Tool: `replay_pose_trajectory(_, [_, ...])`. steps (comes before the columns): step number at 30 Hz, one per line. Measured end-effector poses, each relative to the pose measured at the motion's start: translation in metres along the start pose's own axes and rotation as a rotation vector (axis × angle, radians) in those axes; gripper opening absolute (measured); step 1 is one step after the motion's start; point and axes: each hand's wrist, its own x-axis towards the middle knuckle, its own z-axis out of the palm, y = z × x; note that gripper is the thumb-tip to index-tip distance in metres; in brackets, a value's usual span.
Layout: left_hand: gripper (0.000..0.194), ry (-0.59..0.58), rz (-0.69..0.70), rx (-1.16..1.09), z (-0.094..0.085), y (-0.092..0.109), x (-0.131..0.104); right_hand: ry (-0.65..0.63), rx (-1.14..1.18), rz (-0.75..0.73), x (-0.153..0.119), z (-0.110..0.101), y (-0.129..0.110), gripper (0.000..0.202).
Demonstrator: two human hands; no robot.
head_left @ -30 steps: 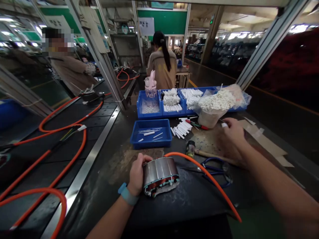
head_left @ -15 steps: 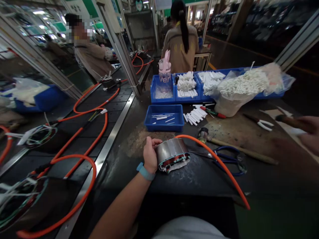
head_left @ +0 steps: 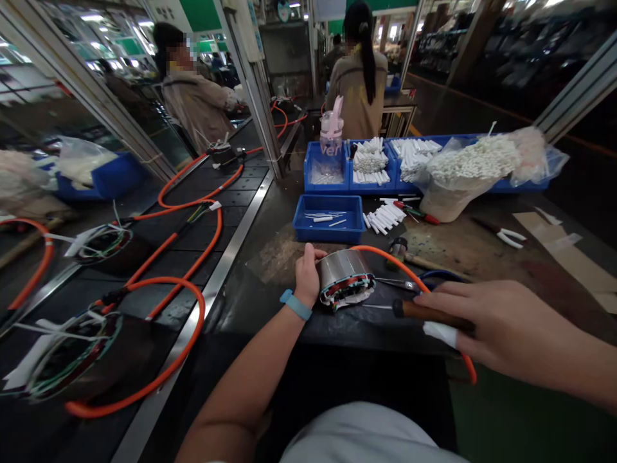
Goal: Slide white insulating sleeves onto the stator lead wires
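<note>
A: Where's the metal ring (head_left: 348,265)?

B: On the dark table (head_left: 263,315), with its wire-filled side facing us. Reddish wires (head_left: 354,285) show inside.

A: And the left hand (head_left: 307,275)?

B: Against the ring's left side. The thumb stands up there and a finger reaches toward the ring's far edge. The other fingertips are hidden, so I can't tell whether they grasp it or just lie against it.

A: The right hand (head_left: 506,325)?

B: Right of the ring, clenched around the wooden handle of a tool (head_left: 429,312). Its thin metal shaft (head_left: 380,307) points at the ring's lower right edge.

A: Touching?

B: The tip ends just beside the ring; I can't tell more.

A: And the orange cable (head_left: 388,253)?

B: It comes out from behind the ring, bends off to the right and passes beneath the right hand.

A: What else is near?

B: Scissors (head_left: 409,285) just right of the ring, their handles partly hidden. Behind the ring, a blue tray (head_left: 332,233) holding thin sticks (head_left: 337,223). Behind and to its right, a pile of white tubes (head_left: 384,217). Well left of it, a second ring (head_left: 120,350).
</note>
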Motion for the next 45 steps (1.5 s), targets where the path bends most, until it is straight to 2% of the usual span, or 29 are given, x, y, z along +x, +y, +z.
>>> replay_pose_trajectory(6, [0.05,-0.061,0.05,0.029,-0.002,0.005,-0.003,-0.172,-0.101,-0.028,0.04,-0.017,-0.015,0.04])
replay_pose_trajectory(12, [0.043,-0.197,0.108,0.022,-0.006,0.013,-0.007,-0.338,-0.205,-0.038,0.081,-0.028,-0.029,0.018])
replay_pose_trajectory(17, [0.044,-0.174,0.098,0.01,-0.003,0.01,-0.007,-0.427,-0.239,-0.063,0.099,-0.027,-0.036,0.012])
replay_pose_trajectory(19, [0.044,-0.164,0.094,0.011,-0.001,0.007,-0.007,-0.441,-0.242,-0.051,0.093,-0.022,-0.039,0.015])
replay_pose_trajectory(22, [0.043,-0.148,0.101,0.021,0.0,0.002,-0.005,-0.374,-0.274,-0.06,0.066,-0.005,-0.048,0.027])
replay_pose_trajectory(26, [0.043,-0.144,0.109,0.034,-0.002,-0.004,-0.003,-0.211,-0.357,-0.077,0.012,0.038,-0.066,0.059])
replay_pose_trajectory(30, [0.044,-0.146,0.127,0.06,-0.003,-0.004,-0.001,-0.111,-0.438,-0.033,-0.026,0.082,-0.081,0.063])
replay_pose_trajectory(32, [0.044,-0.144,0.145,0.087,-0.002,-0.002,-0.001,-0.089,-0.454,0.0,-0.031,0.088,-0.081,0.064])
replay_pose_trajectory(35, [0.044,-0.136,0.181,0.155,0.001,0.003,-0.002,-0.09,-0.414,0.005,-0.023,0.066,-0.068,0.066])
replay_pose_trajectory(37, [0.044,-0.135,0.206,0.216,0.005,0.008,-0.004,-0.115,-0.397,-0.01,-0.01,0.038,-0.056,0.064])
replay_pose_trajectory(40, [0.043,-0.156,0.232,0.311,0.011,0.017,-0.007,-0.129,-0.43,-0.024,0.012,-0.001,-0.042,0.05])
replay_pose_trajectory(42, [0.043,-0.175,0.238,0.368,0.015,0.023,-0.007,-0.159,-0.444,-0.04,0.026,-0.015,-0.04,0.038])
replay_pose_trajectory(45, [0.043,-0.194,0.242,0.435,0.021,0.029,-0.007,-0.242,-0.435,-0.102,0.047,-0.022,-0.045,0.023])
